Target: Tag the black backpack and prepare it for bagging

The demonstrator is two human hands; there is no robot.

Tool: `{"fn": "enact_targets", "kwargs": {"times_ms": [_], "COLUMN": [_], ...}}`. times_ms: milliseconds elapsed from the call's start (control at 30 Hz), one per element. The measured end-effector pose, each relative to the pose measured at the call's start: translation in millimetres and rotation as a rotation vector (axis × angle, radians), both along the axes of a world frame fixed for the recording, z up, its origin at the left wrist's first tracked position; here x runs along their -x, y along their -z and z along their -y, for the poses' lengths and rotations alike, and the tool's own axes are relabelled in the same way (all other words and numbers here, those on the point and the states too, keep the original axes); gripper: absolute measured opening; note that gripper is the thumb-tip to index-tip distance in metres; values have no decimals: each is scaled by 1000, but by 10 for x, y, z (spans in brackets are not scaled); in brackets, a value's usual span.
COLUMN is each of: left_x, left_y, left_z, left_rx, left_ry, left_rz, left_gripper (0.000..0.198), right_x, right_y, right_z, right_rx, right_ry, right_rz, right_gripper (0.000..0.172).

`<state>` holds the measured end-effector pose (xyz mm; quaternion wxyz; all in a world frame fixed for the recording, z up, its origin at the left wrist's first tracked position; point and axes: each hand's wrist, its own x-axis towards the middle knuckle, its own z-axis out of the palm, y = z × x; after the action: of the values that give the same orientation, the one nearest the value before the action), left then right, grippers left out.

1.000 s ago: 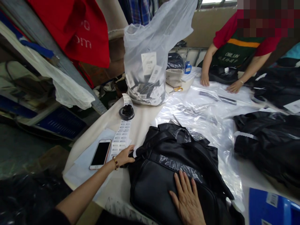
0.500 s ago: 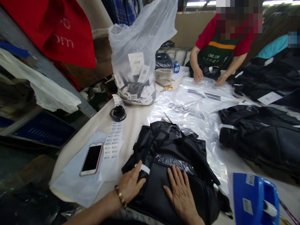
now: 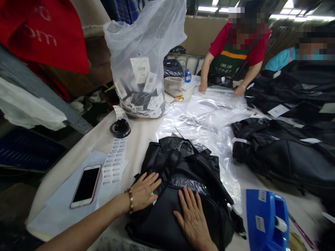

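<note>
A black backpack lies on the table in front of me, its straps and top flap pointing away. My left hand rests with fingers stretched over the strap on its left side and covers most of a white band there. Flat on the middle of the bag lies my right hand, fingers spread. A strip of clear plastic crosses the bag just beyond my right fingertips. Neither hand grips anything.
Left are a phone, barcode labels and a tape roll. Beyond stands a clear bag of tags. A blue container and black bags are right. Across the table, a co-worker handles clear plastic sheets.
My left hand has shifted up the strap, over the white band, its fingers now stretched out. My right hand stays on the bag. The co-worker's hands have moved apart on the plastic; the view has turned.
</note>
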<state>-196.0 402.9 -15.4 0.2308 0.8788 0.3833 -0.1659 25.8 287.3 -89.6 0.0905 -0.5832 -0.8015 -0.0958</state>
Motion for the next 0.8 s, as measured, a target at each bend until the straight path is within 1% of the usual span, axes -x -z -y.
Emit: {"fn": "enact_targets", "kwargs": {"times_ms": [67,133,200,233,300,367,400,467,533,600,667,733,800], "left_x": [-44,-140,-249,-292,-341,-356,-363,-407,-511,-663,-826,-956,-1028], "left_y": [-74,-91,-28,22,114,155,154,132,124,157,217,273,330], "left_z": [-43,-64,-45,-22,25,25,-7,-143,-334,-507,-591,-559,-443], "left_rx": [-16,-66,-88,-89,-72,-18,18,73,76,50,8,-48,-129], "left_ry": [23,17,-38,-76,-136,-125,-110,-90,-117,-197,-285,-341,-370], "left_rz": [-5,39,81,90,81,62,48,13,-7,-29,-48,-58,-52], "left_gripper": [55,43,32,29,31,32,30,22,15,22,29,34,38], "right_x": [-1,-1,-1,-1,-1,0,0,-3,-10,-19,-25,-32,-45], "right_y": [-11,-18,-18,-15,-6,-1,-2,-7,4,56,157,270,345], "right_z": [-12,-22,-26,-26,-24,-22,-22,-28,-36,-44,-46,-42,-41], "right_rx": [-12,-23,-31,-32,-32,-31,-32,-43,-64,-81,-100,-137,-141], "right_ry": [-1,-4,-6,-6,3,17,24,29,21,5,-6,9,34], "right_rz": [1,5,12,17,18,8,0,-15,-21,-24,-39,-82,-142], "right_gripper": [63,63,62,61,60,59,58,57,57,57,58,58,55]}}
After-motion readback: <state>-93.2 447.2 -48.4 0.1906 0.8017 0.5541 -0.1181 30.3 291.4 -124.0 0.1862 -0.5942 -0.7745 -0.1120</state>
